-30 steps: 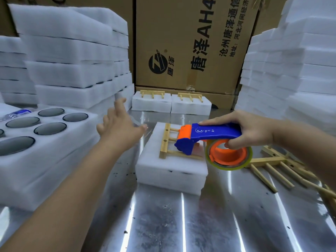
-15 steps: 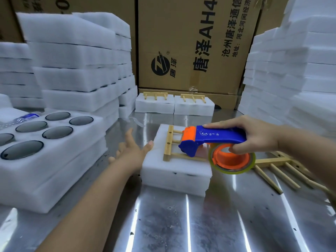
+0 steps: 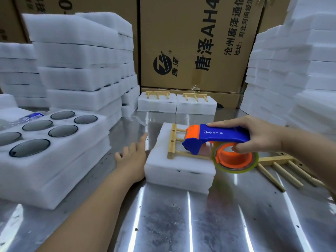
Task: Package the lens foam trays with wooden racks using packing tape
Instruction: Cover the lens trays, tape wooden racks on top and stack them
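Now, past the open lens tray (image 3: 54, 160) on the left, the left hand (image 3: 132, 159) lies flat, fingers straight and close together, against the left wall of the foam tray stack (image 3: 174, 175). The wooden rack (image 3: 171, 142) sits on top. The right hand (image 3: 261, 137) curls round the tape dispenser (image 3: 225, 135), nose on the rack. Best to brace firmly, then pull the tape straight across.
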